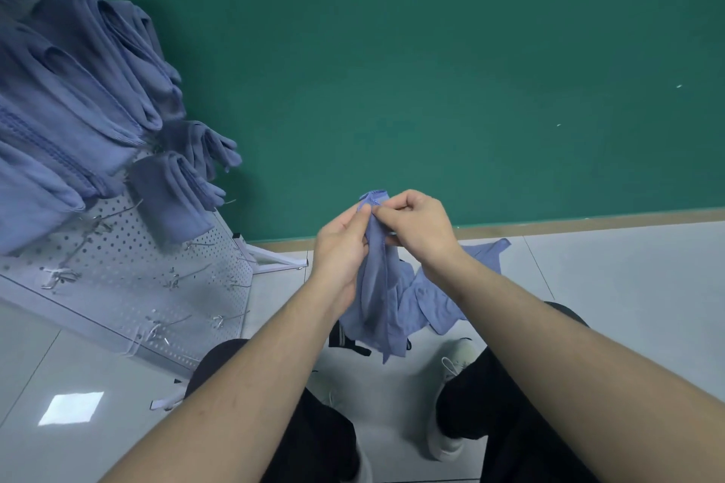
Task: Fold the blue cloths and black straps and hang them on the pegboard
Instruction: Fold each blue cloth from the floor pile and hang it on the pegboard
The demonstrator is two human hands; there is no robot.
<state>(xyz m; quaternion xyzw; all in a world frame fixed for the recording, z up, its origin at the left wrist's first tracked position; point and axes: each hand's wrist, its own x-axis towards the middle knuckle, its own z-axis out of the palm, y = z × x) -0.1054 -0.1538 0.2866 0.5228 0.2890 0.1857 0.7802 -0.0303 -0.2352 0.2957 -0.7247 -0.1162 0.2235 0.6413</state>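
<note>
Currently, 1 blue cloth (378, 286) is being gathered for folding: its top hem is pinched between the fingers of the left hand (341, 243) and the right hand (416, 225), both clamped on it, while the rest hangs down over more blue cloth on the floor (627, 278). Next, matching the corners is probably called for. Folded cloths (98, 90) are already hung on the pegboard (164, 286), well apart at left.

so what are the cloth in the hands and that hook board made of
The thin blue cloth held in both hands looks like soft woven or knit fabric, matte: it drapes in limp folds and has a stitched hem. The white perforated pegboard looks like painted metal, faintly glossy, with thin wire hooks.
</note>
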